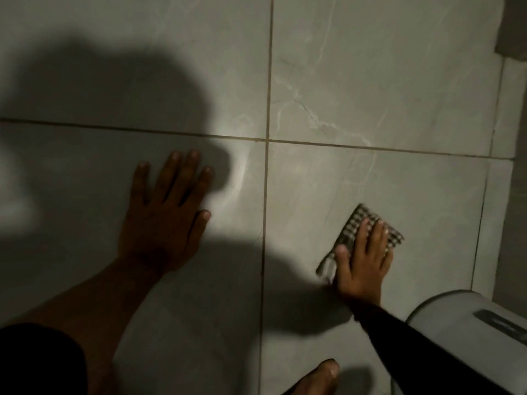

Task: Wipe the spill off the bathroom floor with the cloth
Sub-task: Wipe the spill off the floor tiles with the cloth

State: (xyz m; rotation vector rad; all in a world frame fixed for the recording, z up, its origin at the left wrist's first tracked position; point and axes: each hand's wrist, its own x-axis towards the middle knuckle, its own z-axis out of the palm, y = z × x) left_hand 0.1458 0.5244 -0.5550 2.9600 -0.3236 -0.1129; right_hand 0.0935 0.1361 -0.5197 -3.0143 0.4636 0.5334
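Note:
A small checked cloth [355,225] lies flat on the grey floor tiles [399,95] at the right. My right hand [362,263] presses down on it, fingers spread over the fabric, so only its far edge and left corner show. My left hand [168,212] rests palm-down on the tile to the left, in shadow, fingers apart and holding nothing. No spill stands out on the dim floor; a faint sheen [242,172] shows near the grout cross.
A white rounded bin or toilet lid [462,320] sits at the lower right. A wall edge [513,223] runs up the right side. My bare foot [319,377] is at the bottom centre. A large shadow covers the left tiles.

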